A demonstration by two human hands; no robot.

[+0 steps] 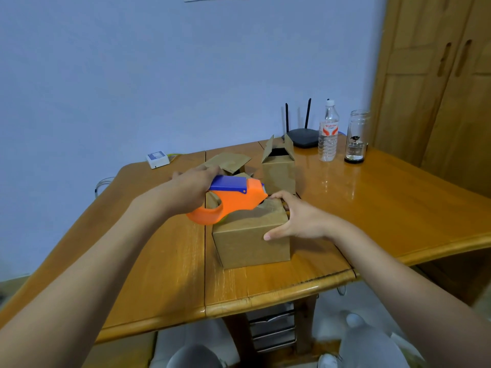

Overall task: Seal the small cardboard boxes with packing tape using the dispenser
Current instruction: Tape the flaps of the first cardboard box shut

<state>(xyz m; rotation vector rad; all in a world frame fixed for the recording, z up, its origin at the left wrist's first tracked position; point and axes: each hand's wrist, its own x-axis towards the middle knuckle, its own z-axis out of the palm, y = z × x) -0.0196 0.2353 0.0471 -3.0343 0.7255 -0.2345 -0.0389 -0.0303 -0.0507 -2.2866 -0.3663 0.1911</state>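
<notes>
A small closed cardboard box (249, 243) stands near the front of the wooden table (385, 203). My left hand (192, 188) grips an orange and blue tape dispenser (233, 201) that sits on the box's top, its front end at the far edge. Clear tape shows on the top beside it. My right hand (297, 217) holds the box's right upper corner, thumb on the front face and fingers over the far edge. Behind stand an open box (279, 166) with raised flaps and another box (229, 162), partly hidden by my left hand.
At the back of the table are a black router (303, 138), a plastic water bottle (328, 131) and a glass jar (357, 136). A small white device (157, 158) lies at the back left. A wooden wardrobe (435, 83) stands right. A seam runs down the table.
</notes>
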